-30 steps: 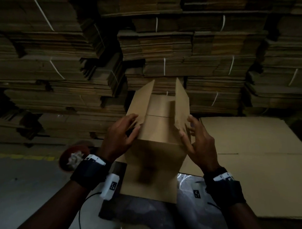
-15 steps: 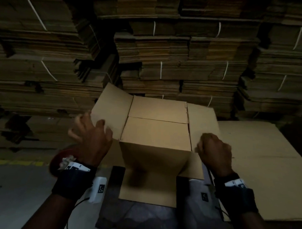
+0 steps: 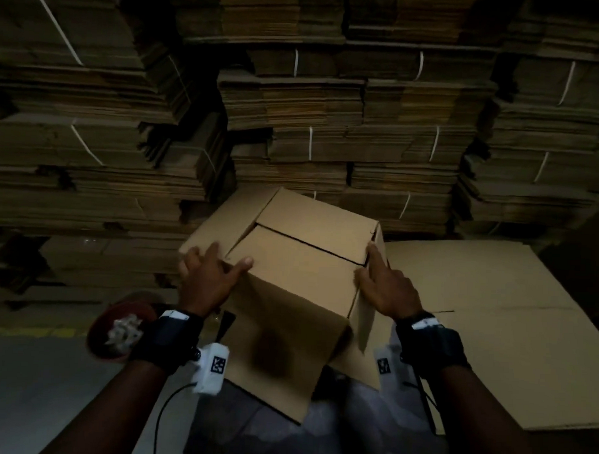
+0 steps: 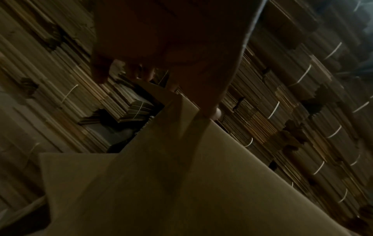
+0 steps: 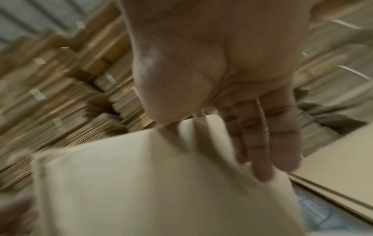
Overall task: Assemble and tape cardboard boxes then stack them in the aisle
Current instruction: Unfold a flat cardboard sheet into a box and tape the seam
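Observation:
A brown cardboard box (image 3: 289, 294) stands tilted in front of me, its two inner top flaps folded shut and meeting at a seam. My left hand (image 3: 211, 274) lies with spread fingers on the left outer flap (image 3: 220, 224), which sticks out sideways, and the thumb rests on the top. My right hand (image 3: 387, 287) presses the right outer flap (image 3: 362, 320) down against the box's side with straight fingers, thumb on the top edge. The right wrist view shows the right hand (image 5: 262, 151) flat along the cardboard (image 5: 121, 183). The left wrist view is dark, with fingers (image 4: 133, 70) over the flap's edge.
Tall stacks of strapped flat cardboard (image 3: 328, 126) fill the background. Large flat sheets (image 3: 492, 318) lie to the right. A red round object with white scraps (image 3: 118, 332) sits at the left. Grey floor with a yellow line (image 3: 16, 330) lies lower left, and plastic-wrapped material (image 3: 352, 432) is below the box.
The two outer flaps went from upright to spread outward. The right one is now pushed down along the side, and the box has turned and tilted. Both hands moved outward onto the flaps.

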`<state>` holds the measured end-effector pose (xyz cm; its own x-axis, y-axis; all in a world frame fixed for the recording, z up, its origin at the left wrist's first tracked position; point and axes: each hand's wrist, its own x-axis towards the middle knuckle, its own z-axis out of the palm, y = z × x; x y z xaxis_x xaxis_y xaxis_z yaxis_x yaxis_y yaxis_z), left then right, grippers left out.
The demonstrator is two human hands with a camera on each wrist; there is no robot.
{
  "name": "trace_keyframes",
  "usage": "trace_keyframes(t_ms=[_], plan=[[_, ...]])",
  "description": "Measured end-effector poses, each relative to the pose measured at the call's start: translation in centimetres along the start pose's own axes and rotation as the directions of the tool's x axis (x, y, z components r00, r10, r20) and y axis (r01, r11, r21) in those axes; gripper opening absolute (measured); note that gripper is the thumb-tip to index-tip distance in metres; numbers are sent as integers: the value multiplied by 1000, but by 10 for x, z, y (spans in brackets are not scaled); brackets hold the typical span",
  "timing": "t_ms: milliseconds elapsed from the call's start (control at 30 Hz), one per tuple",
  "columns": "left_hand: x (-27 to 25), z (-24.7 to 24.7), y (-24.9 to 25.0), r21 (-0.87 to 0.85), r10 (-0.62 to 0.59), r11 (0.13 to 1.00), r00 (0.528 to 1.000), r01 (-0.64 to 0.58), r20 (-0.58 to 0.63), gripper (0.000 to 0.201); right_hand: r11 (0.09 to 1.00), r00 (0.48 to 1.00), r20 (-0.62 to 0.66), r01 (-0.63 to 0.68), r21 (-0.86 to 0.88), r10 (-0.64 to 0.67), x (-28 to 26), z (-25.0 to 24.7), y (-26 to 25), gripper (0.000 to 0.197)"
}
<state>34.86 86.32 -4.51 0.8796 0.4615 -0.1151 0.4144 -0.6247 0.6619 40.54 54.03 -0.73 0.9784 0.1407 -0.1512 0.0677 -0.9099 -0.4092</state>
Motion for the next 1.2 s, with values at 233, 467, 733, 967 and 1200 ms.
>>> trace_keyframes(t_ms=[233, 467, 733, 967, 1200], plan=[[49, 4, 24, -216, 71, 971, 985, -104, -155, 37, 963, 968, -124, 233, 139, -216, -48, 43, 12, 57], [63, 3, 55, -139, 398, 913, 912, -384, 95, 27, 862, 846, -231, 408, -300, -481, -71, 70, 1, 51], [-10, 20, 89, 256, 551, 577, 601, -776, 580, 78, 864, 859, -176, 429, -265, -481, -66, 43, -21, 47], [-11, 3, 92, 300, 549, 576, 632, -760, 547, 87, 913, 903, -136, 405, -52, -408, -36, -2, -16, 47], [-12, 3, 82, 288, 470, 605, 624, -743, 624, 92, 894, 896, -49, 444, 60, -441, -6, 0, -28, 45]])
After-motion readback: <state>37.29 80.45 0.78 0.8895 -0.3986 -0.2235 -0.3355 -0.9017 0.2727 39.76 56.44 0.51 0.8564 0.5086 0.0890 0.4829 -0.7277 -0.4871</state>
